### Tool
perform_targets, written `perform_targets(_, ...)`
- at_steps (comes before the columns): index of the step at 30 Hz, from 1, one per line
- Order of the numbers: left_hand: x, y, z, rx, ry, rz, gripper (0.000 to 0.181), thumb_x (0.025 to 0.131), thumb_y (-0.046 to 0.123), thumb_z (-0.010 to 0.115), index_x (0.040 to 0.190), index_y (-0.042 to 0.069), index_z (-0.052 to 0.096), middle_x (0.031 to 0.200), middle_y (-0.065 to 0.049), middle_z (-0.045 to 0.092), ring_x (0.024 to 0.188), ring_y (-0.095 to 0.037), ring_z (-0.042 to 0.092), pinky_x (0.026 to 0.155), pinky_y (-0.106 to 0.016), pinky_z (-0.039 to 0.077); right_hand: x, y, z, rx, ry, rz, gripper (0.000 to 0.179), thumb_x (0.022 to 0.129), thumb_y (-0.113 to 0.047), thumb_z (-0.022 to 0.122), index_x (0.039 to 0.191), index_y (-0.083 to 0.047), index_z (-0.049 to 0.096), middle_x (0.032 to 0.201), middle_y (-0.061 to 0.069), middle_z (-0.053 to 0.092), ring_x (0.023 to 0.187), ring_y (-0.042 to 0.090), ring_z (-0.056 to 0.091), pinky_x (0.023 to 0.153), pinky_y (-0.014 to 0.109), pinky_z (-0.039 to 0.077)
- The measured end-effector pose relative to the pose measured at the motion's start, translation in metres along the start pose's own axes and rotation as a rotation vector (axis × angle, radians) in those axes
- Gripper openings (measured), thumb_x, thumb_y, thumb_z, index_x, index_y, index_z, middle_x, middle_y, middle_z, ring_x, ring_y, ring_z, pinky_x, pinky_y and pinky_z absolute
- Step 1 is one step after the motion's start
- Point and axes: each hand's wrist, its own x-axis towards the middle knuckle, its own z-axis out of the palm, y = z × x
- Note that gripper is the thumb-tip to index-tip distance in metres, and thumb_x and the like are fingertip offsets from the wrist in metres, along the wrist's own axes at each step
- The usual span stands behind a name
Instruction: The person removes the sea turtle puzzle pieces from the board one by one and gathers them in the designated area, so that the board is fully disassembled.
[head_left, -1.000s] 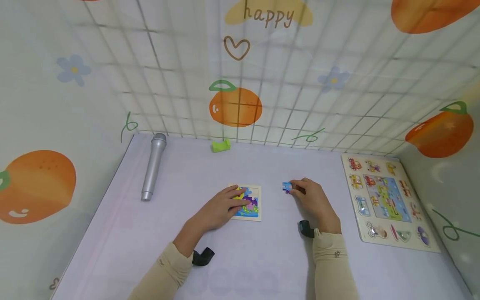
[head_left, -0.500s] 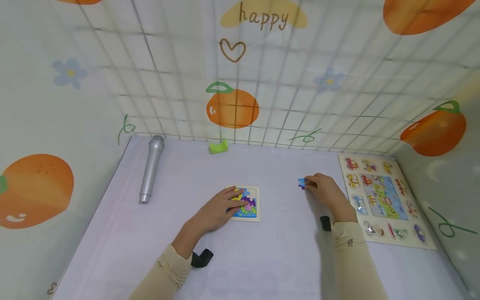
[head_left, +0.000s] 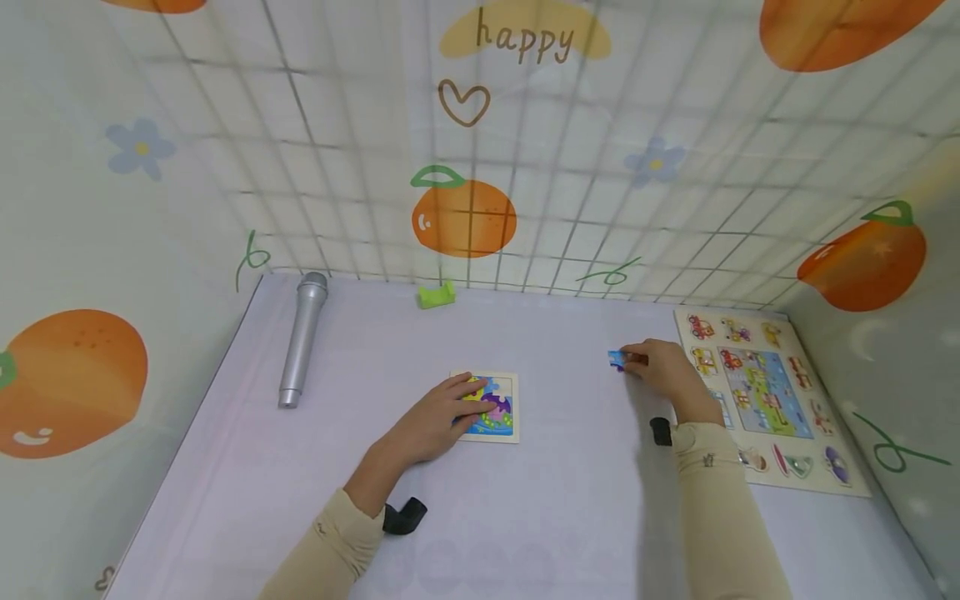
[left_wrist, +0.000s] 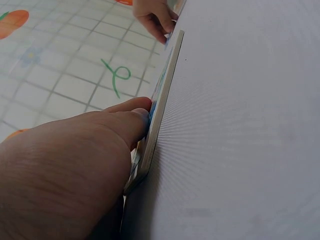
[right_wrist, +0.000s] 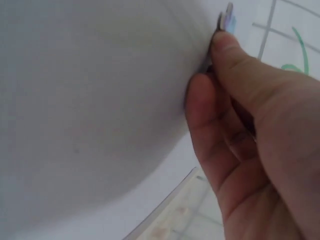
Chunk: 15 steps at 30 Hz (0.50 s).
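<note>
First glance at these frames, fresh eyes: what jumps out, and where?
Probably the bright orange fruit print at the middle of the white gridded backdrop behind the pale table. Then the left hand resting on a small square pale-framed jigsaw, with the right hand pinching a small blue-and-purple jigsaw piece to its right. A long silver microphone lies at the table's left.
</note>
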Motion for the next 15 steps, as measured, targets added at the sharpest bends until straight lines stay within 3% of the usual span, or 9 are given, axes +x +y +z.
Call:
perform_targets(6,0.0004,-0.0002,0.0012,0.006,-0.002,-0.006,0.034,0.105,0.029,0.058,0.139,0.033,0.065,0.163,0.009,0.041,0.157,-0.022,0.026,0.131,-0.042,0.02,0.0012,-0.0005,-0.005,0.027,-0.028,0.079,0.037,0.099,-0.016,0.068,0.134,-0.007,0.067,0.108,0.014,0.071,0.094,0.027,0.056,0.08,0.039,0.048)
perform_targets(15,-0.0001,0.0002,0.0007,0.007,-0.01,-0.006,0.035,0.105,0.03,0.057,0.139,0.032,0.064,0.163,0.009,0.04,0.157,-0.022,0.025,0.13,-0.043,0.021,-0.0003,0.003,-0.0028,0.069,-0.029,0.106,0.038,0.099,-0.019,0.068,0.136,-0.009,0.066,0.105,0.011,0.069,0.091,0.025,0.054,0.075,0.033,0.043)
